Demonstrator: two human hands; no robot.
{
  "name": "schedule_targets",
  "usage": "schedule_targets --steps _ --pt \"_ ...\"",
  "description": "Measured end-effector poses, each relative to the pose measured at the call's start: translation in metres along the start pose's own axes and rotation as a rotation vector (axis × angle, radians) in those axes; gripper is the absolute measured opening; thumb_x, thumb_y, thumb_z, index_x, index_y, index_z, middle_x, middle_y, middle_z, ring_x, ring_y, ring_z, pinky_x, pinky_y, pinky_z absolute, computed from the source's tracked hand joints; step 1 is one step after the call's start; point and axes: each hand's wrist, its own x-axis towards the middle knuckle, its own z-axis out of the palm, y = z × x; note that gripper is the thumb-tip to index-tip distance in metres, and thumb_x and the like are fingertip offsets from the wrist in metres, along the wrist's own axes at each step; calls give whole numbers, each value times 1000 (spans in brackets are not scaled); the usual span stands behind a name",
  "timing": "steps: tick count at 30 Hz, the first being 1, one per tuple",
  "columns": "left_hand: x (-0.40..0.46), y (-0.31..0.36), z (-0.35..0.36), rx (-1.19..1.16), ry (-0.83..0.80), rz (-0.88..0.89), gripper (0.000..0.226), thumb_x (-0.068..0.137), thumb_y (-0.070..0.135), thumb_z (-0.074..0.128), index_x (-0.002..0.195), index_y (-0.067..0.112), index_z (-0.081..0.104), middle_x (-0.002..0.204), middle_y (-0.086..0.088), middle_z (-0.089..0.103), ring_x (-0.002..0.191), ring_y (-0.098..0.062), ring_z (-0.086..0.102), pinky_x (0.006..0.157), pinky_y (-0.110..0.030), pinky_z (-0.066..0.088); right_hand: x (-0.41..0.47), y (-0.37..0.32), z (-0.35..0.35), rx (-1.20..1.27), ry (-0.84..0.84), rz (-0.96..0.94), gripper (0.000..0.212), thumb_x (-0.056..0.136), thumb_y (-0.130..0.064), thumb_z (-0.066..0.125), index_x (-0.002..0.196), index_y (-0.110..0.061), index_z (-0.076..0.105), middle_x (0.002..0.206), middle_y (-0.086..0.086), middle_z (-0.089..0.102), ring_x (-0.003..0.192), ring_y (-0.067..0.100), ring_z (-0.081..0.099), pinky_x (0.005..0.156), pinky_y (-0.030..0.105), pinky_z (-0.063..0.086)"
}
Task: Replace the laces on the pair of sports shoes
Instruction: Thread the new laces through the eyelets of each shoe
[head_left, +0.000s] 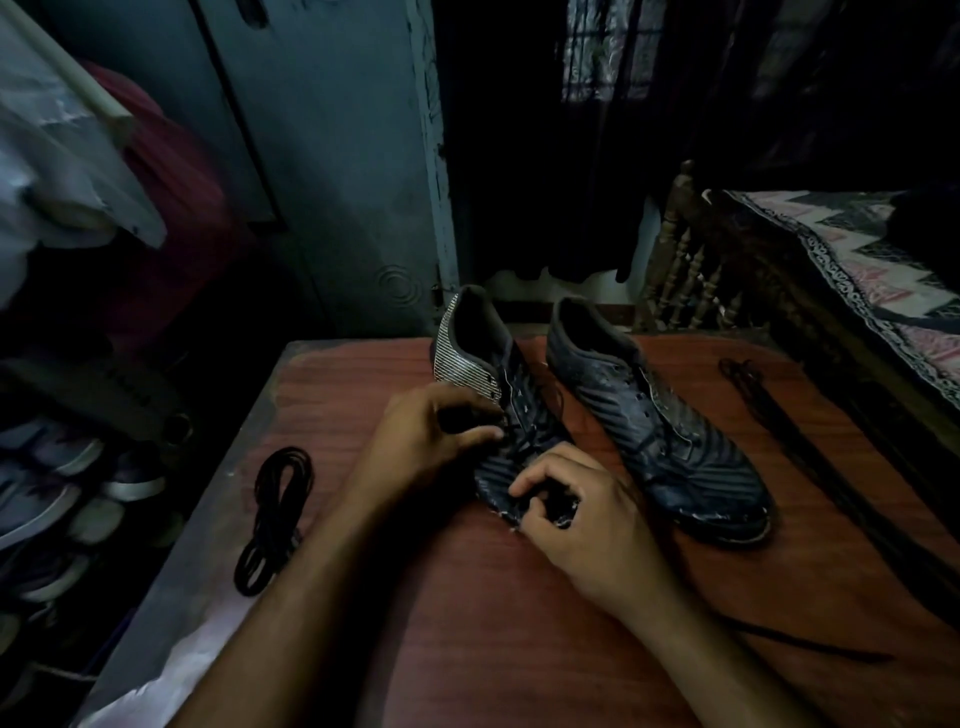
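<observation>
Two hands work on the left shoe (488, 395): the left hand (436, 441) pinches at the lace near the middle eyelets, fingers curled, while the right hand (576, 514) grips the toe end, fingers bent around it. That shoe's long axis runs away from the person, heel farthest. Just beside it, the right shoe (654, 415) looks unlaced. A coiled lace (275, 514) lies on the table (467, 623) left of the hands, nearer the left one; a loose lace (810, 467) stretches along the right.

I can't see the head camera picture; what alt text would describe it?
Two bare hands work at the laces of the left shoe of a dark pair on a reddish wooden table: left hand, right hand. The right shoe stands beside it, a coiled black lace left, loose laces right.
</observation>
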Motion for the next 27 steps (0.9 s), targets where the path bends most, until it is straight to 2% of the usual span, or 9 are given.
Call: schedule_targets --steps 2,5,9,12,15,18,22,25,27 --pt "2 -4 -7 161 -8 87 10 83 23 84 92 26 80 88 9 70 83 -2 64 72 -10 43 0 -1 0 -4 -9 0 22 76 -1 68 82 -22 70 87 -15 59 82 10 62 70 22 49" --pt "6 -11 -11 251 48 197 4 88 22 77 88 19 74 86 5 62 76 -7 55 66 -21 39 0 -1 0 -41 -9 2 24 76 0 67 80 -23 69 86 -16 59 83 8 62 70 20 48" --pt "6 -6 -8 326 222 189 18 91 34 65 101 20 72 97 11 50 82 -5 52 66 -29 48 -2 -3 2 -42 -58 5 25 76 -1 64 79 -25 67 87 -15 59 87 8 61 74 21 48" --pt "5 4 -12 373 333 174 23 91 33 59 103 19 72 94 10 42 77 -2 43 58 -24 42 -6 -6 6 -38 -84 -26 24 76 0 62 79 -24 66 87 -15 58 87 9 60 74 20 47" --pt "4 5 -17 419 362 157 32 87 43 47 106 28 69 107 3 46 83 -13 52 57 -37 52 -8 -9 9 -41 -87 -44 23 77 -2 63 80 -25 65 87 -15 58 85 9 60 73 21 47" --pt "1 0 -17 431 359 105 22 90 37 56 108 33 69 116 6 51 85 -15 58 57 -40 55 -9 -14 8 -10 -56 -50 25 78 1 67 81 -24 66 87 -16 59 86 8 62 72 15 46" --pt "4 -9 -14 329 375 86 25 88 15 73 107 30 73 111 8 60 79 -4 55 65 -31 53 -9 -16 5 34 24 -53 24 79 -2 70 83 -25 65 88 -15 61 87 6 63 73 13 46" --pt "7 -13 -13 205 386 99 21 88 3 72 101 19 75 103 4 63 81 3 58 71 -12 46 -8 -17 0 64 82 -47 26 81 0 71 85 -25 65 92 -15 61 91 7 64 75 16 48" --pt "7 -12 -11 128 408 58 13 88 1 71 93 13 73 95 3 64 84 3 61 72 -6 44 -3 -15 -8 55 155 -21 27 85 1 69 90 -26 67 97 -17 62 96 7 64 80 21 52"
